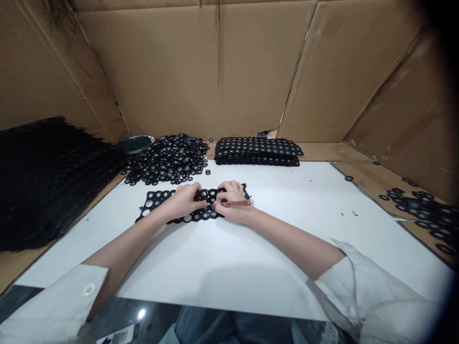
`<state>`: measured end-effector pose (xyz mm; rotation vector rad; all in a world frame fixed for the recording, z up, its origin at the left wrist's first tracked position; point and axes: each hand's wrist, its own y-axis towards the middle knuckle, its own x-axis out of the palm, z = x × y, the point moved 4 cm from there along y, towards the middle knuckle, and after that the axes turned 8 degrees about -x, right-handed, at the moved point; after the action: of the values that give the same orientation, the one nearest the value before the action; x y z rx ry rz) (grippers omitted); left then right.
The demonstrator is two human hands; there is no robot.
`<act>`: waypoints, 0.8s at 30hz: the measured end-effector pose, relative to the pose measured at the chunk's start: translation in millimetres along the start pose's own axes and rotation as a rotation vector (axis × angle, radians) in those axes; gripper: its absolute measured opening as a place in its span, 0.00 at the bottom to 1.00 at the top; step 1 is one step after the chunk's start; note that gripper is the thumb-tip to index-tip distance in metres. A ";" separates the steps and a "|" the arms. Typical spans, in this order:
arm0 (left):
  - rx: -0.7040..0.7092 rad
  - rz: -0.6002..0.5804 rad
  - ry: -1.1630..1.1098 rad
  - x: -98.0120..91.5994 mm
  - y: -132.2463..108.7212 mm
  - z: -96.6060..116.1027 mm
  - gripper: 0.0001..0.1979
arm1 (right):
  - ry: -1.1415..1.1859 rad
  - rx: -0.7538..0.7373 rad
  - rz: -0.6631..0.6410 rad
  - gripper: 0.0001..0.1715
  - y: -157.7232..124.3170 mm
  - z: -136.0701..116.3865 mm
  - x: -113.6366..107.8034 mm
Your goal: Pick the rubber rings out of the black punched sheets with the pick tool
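Note:
A black rubber sheet of joined rings (158, 199) lies on the white board (251, 258) in front of me. My left hand (184, 200) rests on the sheet's middle, fingers curled and pressing on it. My right hand (233, 203) sits at the sheet's right end, closed round a thin reddish pen-like tool (238, 204) whose tip meets the rings near my left fingers.
A heap of loose black rings (168, 160) lies behind the sheet, with a green dish (135, 143) at its left. A stack of ring sheets (256, 150) stands at the back. Dark material (46, 177) fills the left; more rings (419, 205) lie right. Cardboard walls surround.

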<state>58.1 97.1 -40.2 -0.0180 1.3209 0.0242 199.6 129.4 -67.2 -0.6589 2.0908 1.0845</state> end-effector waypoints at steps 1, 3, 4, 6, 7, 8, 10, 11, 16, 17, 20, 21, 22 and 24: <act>-0.003 -0.032 -0.009 -0.5 -0.8 0.0 0.16 | -0.027 -0.045 0.005 0.14 -0.4 -2.7 -1.2; -0.017 -0.096 -0.020 -0.4 -2.2 -0.6 0.18 | -0.057 -0.109 0.000 0.14 -1.1 -7.2 -3.5; -0.029 -0.123 -0.025 0.1 -2.6 -1.0 0.17 | -0.060 -0.121 -0.004 0.14 -1.5 -8.5 -4.4; -0.060 -0.170 -0.040 2.1 -2.6 -2.2 0.16 | -0.052 -0.118 -0.001 0.13 -2.0 -9.3 -5.2; -0.074 -0.187 -0.045 3.3 -2.2 -2.9 0.15 | -0.042 -0.113 0.001 0.13 -2.1 -9.1 -5.0; -0.086 -0.197 -0.049 4.3 -1.5 -3.6 0.15 | -0.030 -0.103 0.007 0.13 -2.1 -8.6 -4.5; -0.108 -0.205 -0.057 6.1 0.1 -5.6 0.15 | -0.001 -0.075 0.018 0.13 -1.9 -7.2 -3.0; -0.121 -0.209 -0.063 6.9 1.0 -6.8 0.15 | 0.012 -0.057 0.024 0.13 -1.8 -6.4 -2.4; -0.152 -0.230 -0.092 7.0 2.9 -11.0 0.16 | 0.079 0.008 0.034 0.12 -1.3 -4.0 -1.3; -0.145 -0.236 -0.096 6.2 2.8 -10.6 0.16 | 0.091 0.011 0.033 0.12 -1.2 -3.5 -1.3; -0.126 -0.259 -0.110 3.6 1.6 -8.2 0.16 | 0.119 0.001 0.013 0.13 -1.1 -1.7 -0.1; -0.129 -0.270 -0.121 3.2 1.1 -7.4 0.15 | 0.121 -0.002 0.008 0.13 -1.1 -1.0 0.5; -0.137 -0.281 -0.138 3.4 0.4 -6.7 0.14 | 0.119 -0.001 0.007 0.13 -1.3 -0.3 1.1; -0.161 -0.300 -0.185 4.9 -1.1 -5.5 0.13 | 0.098 0.003 0.011 0.14 -1.9 0.5 1.9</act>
<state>54.1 96.0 -46.4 -0.3429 1.1178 -0.1204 199.9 128.6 -69.8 -0.7124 2.1808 1.0751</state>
